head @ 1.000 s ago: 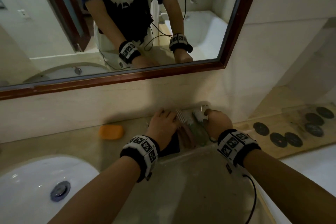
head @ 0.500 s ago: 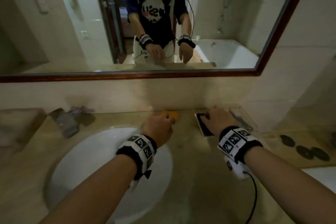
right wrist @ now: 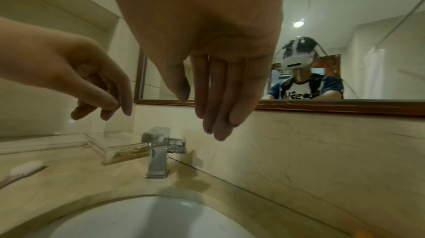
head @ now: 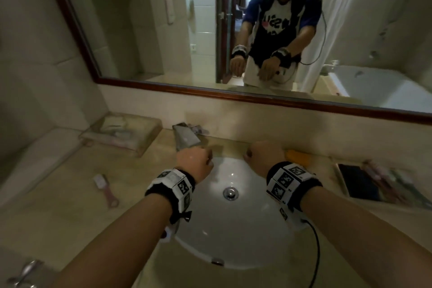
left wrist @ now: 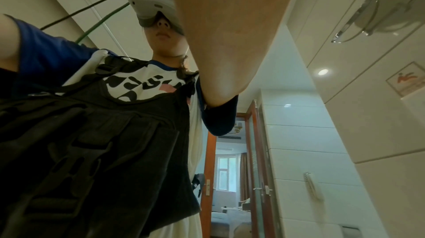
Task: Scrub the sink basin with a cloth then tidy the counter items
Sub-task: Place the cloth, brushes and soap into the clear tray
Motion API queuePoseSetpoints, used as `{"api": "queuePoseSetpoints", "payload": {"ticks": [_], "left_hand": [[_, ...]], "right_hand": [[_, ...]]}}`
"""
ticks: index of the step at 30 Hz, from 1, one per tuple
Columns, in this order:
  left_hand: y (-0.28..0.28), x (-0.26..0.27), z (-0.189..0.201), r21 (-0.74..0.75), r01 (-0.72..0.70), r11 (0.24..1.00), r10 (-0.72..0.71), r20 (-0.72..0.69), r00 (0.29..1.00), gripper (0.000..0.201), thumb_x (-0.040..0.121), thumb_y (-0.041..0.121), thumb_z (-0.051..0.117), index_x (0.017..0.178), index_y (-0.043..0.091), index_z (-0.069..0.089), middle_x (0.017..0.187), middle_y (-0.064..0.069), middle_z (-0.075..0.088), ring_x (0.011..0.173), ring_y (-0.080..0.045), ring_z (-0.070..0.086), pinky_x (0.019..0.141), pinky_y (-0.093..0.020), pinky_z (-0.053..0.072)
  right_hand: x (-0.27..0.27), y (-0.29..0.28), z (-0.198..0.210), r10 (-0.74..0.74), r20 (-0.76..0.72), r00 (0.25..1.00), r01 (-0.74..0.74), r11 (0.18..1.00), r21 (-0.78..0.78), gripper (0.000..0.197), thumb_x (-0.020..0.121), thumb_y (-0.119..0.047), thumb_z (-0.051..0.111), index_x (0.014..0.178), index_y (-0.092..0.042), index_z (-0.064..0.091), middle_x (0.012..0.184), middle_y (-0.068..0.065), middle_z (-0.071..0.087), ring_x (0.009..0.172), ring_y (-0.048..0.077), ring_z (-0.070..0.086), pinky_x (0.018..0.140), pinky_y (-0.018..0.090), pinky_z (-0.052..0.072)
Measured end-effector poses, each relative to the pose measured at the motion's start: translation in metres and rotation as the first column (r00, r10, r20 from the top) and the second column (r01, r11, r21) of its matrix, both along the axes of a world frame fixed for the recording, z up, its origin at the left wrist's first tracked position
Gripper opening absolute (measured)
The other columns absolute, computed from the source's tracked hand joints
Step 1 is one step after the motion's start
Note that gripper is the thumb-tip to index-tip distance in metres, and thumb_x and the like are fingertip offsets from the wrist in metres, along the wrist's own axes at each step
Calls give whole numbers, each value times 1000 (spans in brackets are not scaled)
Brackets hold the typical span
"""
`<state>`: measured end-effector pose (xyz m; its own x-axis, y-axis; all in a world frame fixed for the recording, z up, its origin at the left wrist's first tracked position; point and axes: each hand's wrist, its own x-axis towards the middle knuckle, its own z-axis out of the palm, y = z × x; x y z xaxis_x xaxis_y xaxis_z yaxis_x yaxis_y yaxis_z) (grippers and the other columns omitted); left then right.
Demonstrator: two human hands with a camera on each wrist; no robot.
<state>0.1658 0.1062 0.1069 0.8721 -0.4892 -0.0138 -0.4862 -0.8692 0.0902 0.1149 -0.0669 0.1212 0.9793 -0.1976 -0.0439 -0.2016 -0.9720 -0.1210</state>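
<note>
The white sink basin (head: pixel 233 229) with its metal drain (head: pixel 231 193) lies below me. My left hand (head: pixel 196 162) hovers over the basin's far rim, just in front of the chrome faucet (head: pixel 187 140). My right hand (head: pixel 260 156) hovers beside it, near an orange soap bar (head: pixel 300 157). In the right wrist view my right hand (right wrist: pixel 207 114) hangs with straight fingers above the faucet (right wrist: pixel 158 151). The left hand (right wrist: pixel 103 107) droops with relaxed fingers. Both hold nothing. The left wrist view shows only my forearm and torso.
A pink-handled brush (head: pixel 105 190) lies on the counter left of the basin. A clear tray (head: pixel 124 134) sits at the back left. Another tray (head: pixel 346 190) holding a dark flat item and brushes stands at the right. The mirror (head: pixel 163 30) spans the wall behind.
Both hands left the items in the right-hand tray and moved left over the sink's far rim. The view swung left and now centres on the basin.
</note>
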Motion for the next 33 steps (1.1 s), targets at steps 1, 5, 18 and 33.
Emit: {"api": "queuePoseSetpoints", "payload": {"ticks": [1, 5, 18, 33], "left_hand": [[9, 5, 0, 1, -23, 1000, 23, 2, 1000, 27, 91, 27, 46, 110, 18, 63, 107, -8, 70, 95, -29, 66, 79, -33, 54], [60, 25, -10, 58, -145, 988, 148, -49, 988, 31, 93, 29, 47, 119, 17, 58, 117, -9, 65, 106, -28, 62, 86, -34, 50], [240, 93, -75, 308, -476, 824, 557, -281, 782, 41, 95, 37, 46, 130, 16, 51, 131, -9, 54, 118, -28, 56, 98, -37, 47], [266, 147, -134, 138, -676, 724, 674, -354, 649, 52, 98, 16, 40, 145, 0, 26, 141, -18, 44, 128, -32, 48, 106, -39, 41]], "right_hand": [[8, 6, -1, 26, 23, 999, -26, 1000, -4, 45, 97, -34, 39, 58, -12, 39, 63, 1, 45, 71, 20, 50, 63, 27, 40], [25, 32, -9, 70, -18, 997, -70, 998, 2, 39, 97, -33, 41, 66, -10, 49, 80, 9, 54, 74, 25, 54, 65, 29, 42], [74, 128, -45, 85, -189, 978, -91, 995, -27, 31, 98, -31, 39, 99, -11, 63, 99, 8, 66, 83, 24, 57, 68, 27, 38], [82, 151, -84, -15, -356, 934, -13, 997, -77, 31, 98, -28, 38, 106, -10, 63, 103, 8, 65, 81, 19, 52, 74, 30, 45]]}}
